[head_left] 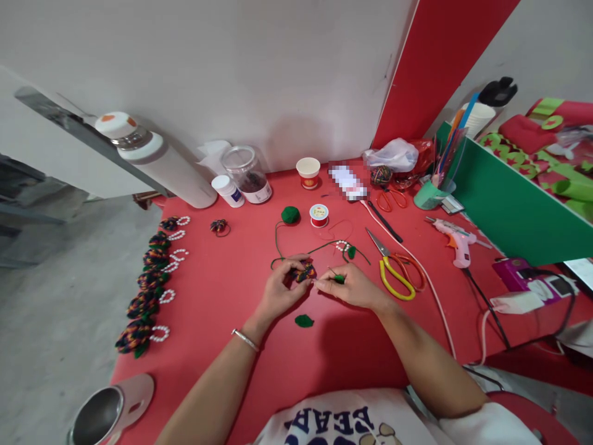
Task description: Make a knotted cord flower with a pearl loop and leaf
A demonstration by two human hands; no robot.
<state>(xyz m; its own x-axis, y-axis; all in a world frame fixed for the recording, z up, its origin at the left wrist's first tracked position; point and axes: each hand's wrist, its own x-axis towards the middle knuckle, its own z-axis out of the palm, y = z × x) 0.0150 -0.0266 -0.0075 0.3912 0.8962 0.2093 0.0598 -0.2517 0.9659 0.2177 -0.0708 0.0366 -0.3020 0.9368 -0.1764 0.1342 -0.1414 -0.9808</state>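
Note:
My left hand point(285, 285) is closed around a small crocheted piece point(307, 271) in dark multicoloured yarn, just above the red tabletop. Its fingers partly cover the piece. My right hand point(356, 288) meets it from the right, fingertips pinched together at the edge of the piece. A thin needle-like tool point(332, 271) shows above the right fingers, and a small green bit point(340, 279) sits among them; whether the two are joined I cannot tell. A green crocheted leaf point(304, 321) lies in front of my hands. Behind them are green yarn and a pearl bead loop point(342, 246).
Several finished multicoloured pieces point(143, 305) with bead loops line the left edge. Yellow-and-orange-handled scissors point(396, 272) lie right of my hands, near a glue gun point(456, 241) and a white cable. Behind stand a thread spool point(319, 215), green yarn ball point(290, 214), paper cup point(308, 173) and flask point(171, 167).

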